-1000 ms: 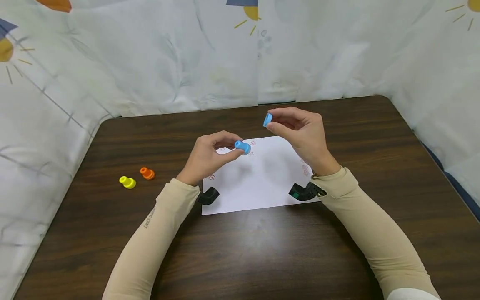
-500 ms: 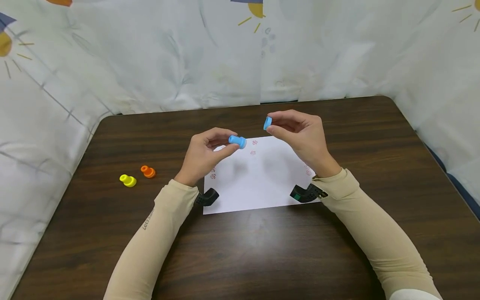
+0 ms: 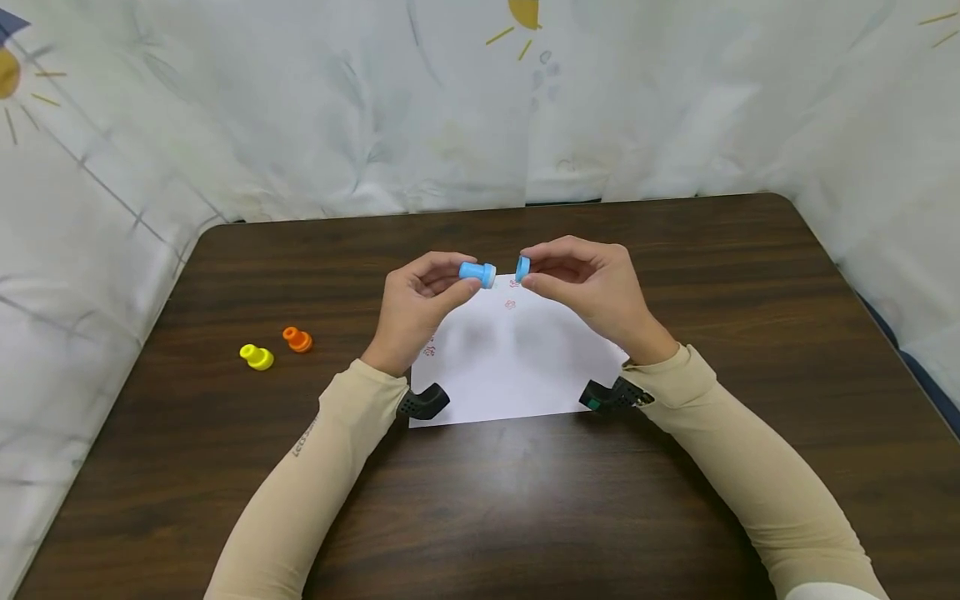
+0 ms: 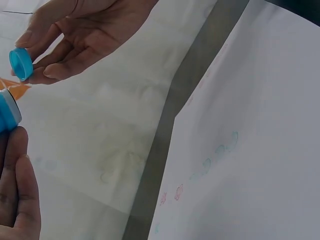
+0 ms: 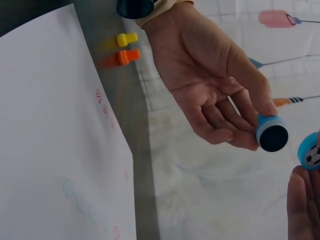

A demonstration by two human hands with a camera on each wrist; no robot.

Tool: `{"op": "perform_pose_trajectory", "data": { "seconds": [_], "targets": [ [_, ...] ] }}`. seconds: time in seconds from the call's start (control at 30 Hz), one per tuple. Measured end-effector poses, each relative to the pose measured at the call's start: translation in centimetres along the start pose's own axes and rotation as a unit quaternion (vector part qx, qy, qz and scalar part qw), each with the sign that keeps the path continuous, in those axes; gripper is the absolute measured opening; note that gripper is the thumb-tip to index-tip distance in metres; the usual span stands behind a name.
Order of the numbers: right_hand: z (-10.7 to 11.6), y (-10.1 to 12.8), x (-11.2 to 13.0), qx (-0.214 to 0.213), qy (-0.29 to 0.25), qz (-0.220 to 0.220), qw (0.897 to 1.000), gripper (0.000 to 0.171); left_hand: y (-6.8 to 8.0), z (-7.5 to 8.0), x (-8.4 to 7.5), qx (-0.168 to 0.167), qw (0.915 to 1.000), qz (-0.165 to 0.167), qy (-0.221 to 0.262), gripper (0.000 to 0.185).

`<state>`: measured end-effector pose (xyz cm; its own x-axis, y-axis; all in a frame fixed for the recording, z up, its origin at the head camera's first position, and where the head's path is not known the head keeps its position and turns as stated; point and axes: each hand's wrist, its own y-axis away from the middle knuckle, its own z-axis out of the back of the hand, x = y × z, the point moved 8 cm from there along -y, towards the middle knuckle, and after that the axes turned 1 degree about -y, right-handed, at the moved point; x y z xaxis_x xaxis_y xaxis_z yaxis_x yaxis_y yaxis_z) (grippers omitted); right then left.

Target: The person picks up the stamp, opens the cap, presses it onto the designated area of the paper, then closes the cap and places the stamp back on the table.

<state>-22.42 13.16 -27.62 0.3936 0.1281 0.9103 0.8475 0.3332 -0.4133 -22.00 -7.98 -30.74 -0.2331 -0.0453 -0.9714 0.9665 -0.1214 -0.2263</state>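
Observation:
Between thumb and fingers, my left hand (image 3: 412, 308) holds a blue toy stamp (image 3: 477, 273) on its side, its wide end facing right. The right wrist view shows the dark round face of this stamp (image 5: 272, 134), uncovered. My right hand (image 3: 592, 287) pinches a small blue cap (image 3: 522, 268), whose hollow side faces the stamp. A football picture decorates the outside of the cap (image 5: 311, 152). A narrow gap separates cap and stamp. Both are held in the air over the far edge of a white sheet of paper (image 3: 517, 367) that bears small red and greenish prints.
An orange stamp (image 3: 297, 339) and a yellow stamp (image 3: 257, 357) stand on the dark wooden table (image 3: 480, 500), left of the paper. A pale printed cloth (image 3: 337, 108) hangs behind and beside the table.
My hands have drawn closer together. The right hand has come left and down with the cap, and the stamp in my left hand has turned so its wide end faces the cap.

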Motion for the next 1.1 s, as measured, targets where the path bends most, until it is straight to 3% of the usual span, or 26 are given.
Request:
{"op": "perform_pose_trajectory", "data": {
  "seconds": [0.43, 0.87, 1.1],
  "targets": [
    [-0.9, 0.3, -0.4, 0.036, -0.003, -0.010, 0.999, 0.032, 0.6, -1.4, 0.0, 0.021, 0.9970, 0.037, 0.065, 0.030],
    [-1.7, 0.2, -0.6, 0.056, -0.017, -0.002, 0.998, 0.033, 0.8, -1.8, 0.0, 0.033, 0.9966, 0.032, 0.069, 0.026],
    [-1.6, 0.2, -0.7, 0.053, -0.007, -0.002, 0.999, 0.033, 0.8, -1.9, 0.1, 0.034, 0.9964, 0.034, 0.070, 0.033]
  ]
}}
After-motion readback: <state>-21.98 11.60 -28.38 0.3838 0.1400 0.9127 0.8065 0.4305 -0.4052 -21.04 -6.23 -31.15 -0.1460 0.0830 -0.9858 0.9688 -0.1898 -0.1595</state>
